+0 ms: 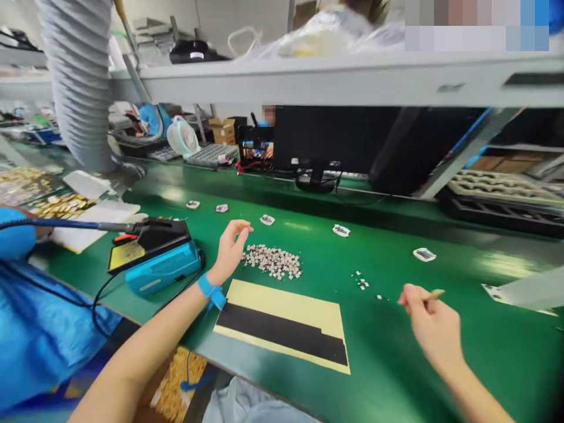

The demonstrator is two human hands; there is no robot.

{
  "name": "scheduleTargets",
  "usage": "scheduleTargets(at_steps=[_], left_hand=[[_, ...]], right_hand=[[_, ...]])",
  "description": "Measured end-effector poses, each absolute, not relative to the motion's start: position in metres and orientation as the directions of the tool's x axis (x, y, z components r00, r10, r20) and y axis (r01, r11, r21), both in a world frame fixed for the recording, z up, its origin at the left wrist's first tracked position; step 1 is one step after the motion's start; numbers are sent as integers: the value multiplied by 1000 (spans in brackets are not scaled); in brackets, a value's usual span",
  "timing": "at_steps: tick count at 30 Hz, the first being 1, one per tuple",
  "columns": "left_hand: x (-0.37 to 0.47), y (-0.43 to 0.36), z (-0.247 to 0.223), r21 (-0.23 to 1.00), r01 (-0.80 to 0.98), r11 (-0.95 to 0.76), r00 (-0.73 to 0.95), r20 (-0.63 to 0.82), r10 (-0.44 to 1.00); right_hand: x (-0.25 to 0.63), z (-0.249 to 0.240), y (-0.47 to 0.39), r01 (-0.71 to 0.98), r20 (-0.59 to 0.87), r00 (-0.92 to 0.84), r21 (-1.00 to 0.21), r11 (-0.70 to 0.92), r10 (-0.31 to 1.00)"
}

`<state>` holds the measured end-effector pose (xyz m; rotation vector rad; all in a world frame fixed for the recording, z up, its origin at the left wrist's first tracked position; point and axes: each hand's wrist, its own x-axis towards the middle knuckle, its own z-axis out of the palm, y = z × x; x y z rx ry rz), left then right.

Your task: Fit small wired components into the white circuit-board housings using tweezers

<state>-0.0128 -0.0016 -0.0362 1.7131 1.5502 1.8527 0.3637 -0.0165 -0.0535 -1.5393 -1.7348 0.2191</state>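
Observation:
My left hand (230, 249), wearing a blue wristband (211, 291), hovers at the left edge of a heap of small pale parts (273, 261). Its fingers are bent, the thumb stands a little apart, and nothing shows between them. At the right, my right hand (434, 323) is closed around a thin tool whose tan end (436, 294) sticks out above the fingers; the rest of it is hidden. Several loose small parts (362, 284) lie left of that hand. Nearest me is a yellow sheet (282, 296) with a black strip (282, 332) across it.
Several small white packets (341, 230) are spaced in a row along the green bench (388, 358). A blue soldering station (163, 270) stands at the left below a grey duct hose (81, 88). Behind are a monitor (326, 138) and a shelf (286, 82). A co-worker's blue sleeve (15, 232) is at far left.

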Motion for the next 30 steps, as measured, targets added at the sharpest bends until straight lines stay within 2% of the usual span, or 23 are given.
scheduleTargets(at_steps=[4,7,11,14,18,24,27,30], left_hand=[[-33,4,-77,808,507,-300,-379,522,764],[-40,9,-90,814,530,-237,-375,475,796],[-38,11,-92,814,541,-210,-326,433,840],[-39,13,-94,838,513,-185,-351,402,846],[-48,21,-103,900,416,-129,-437,322,840],[-61,50,-109,971,229,-75,-547,192,815],[-67,66,-106,984,155,-84,-532,154,833],[-74,80,-104,989,123,-79,-501,131,856]], right_hand=[[359,-74,-22,773,369,-98,-557,304,924],[365,-74,-28,773,356,-235,-496,396,904],[373,-70,-28,711,426,-491,-308,632,760],[373,-69,-21,646,496,-574,-216,733,652],[371,-66,-17,612,512,-564,-267,744,647],[383,-70,-17,661,500,-391,-432,614,773],[394,-75,-15,691,439,-293,-516,505,849],[400,-77,-13,753,322,-155,-574,322,934]])
